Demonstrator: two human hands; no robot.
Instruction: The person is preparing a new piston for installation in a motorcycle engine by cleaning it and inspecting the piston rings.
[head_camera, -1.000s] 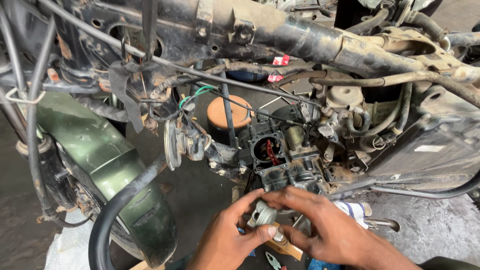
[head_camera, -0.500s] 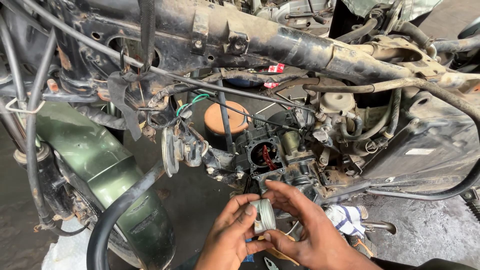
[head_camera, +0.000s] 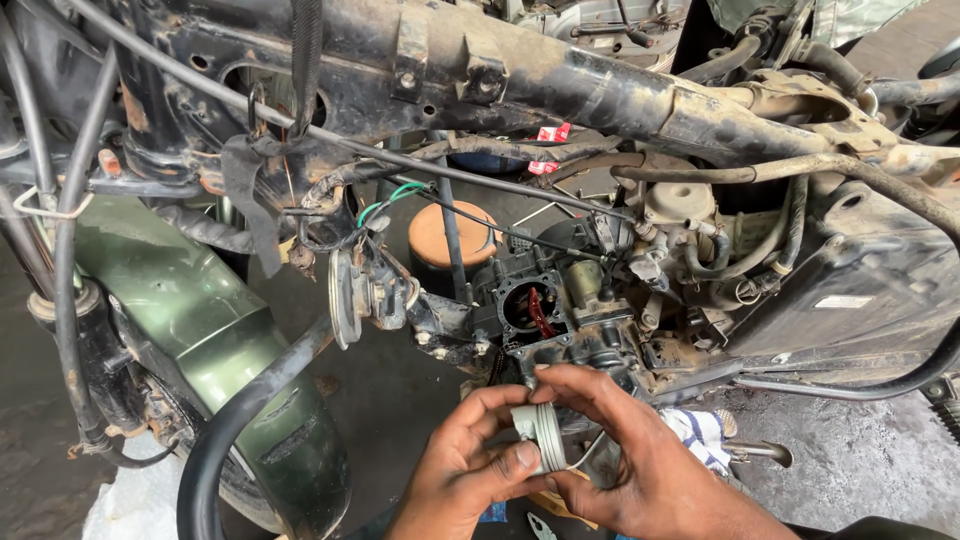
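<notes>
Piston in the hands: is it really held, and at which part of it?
Yes. Both hands hold the piston: the left hand pinches its ringed side wall between thumb and fingers, and the right hand grips the opposite side.

A dark, grimy concrete floor carries everything here, stained and damp-looking under the stripped motorcycle. An orange-topped round container stands on it behind the frame. At the lower left a crumpled white plastic bag lies beside the front wheel, which rests on the floor under a green mudguard. A white and blue rag lies to the right.
</notes>
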